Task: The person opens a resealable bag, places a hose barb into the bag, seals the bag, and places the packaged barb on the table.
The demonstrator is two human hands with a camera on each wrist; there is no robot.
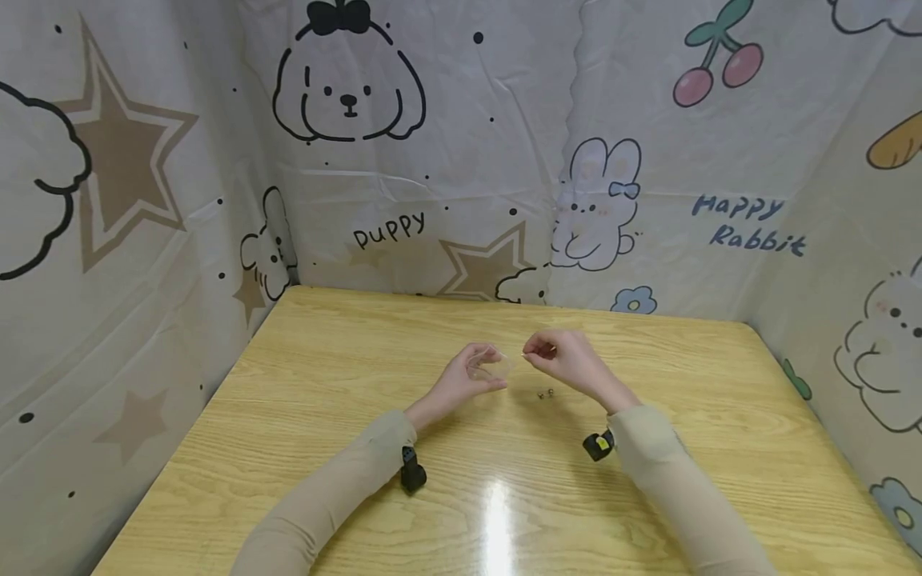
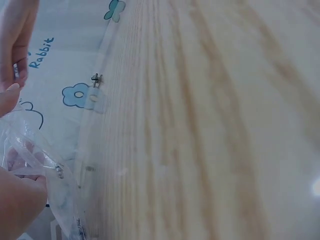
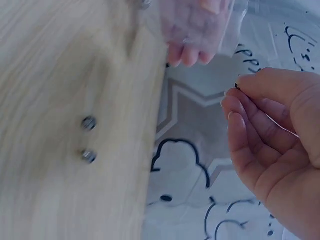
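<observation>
My left hand [image 1: 468, 374] holds a clear plastic bag [image 1: 495, 366], its mouth spread between thumb and fingers. Through the film in the left wrist view, small metal pieces [image 2: 59, 171] show in the lower part of the bag. To the right of the bag and apart from it, my right hand [image 1: 569, 358] pinches a tiny dark piece [image 3: 237, 87] between thumb and forefinger. Most of that piece is hidden, so its kind cannot be told. Below the right hand, two small shiny metal pieces [image 3: 89, 123] lie close together on the table.
The wood-grain table [image 1: 324, 352] reaches back to a printed cloth [image 1: 461, 160] that hangs behind it and along both sides. Each wrist wears a small black camera [image 1: 412, 470]. A bright reflection falls on the table near its front.
</observation>
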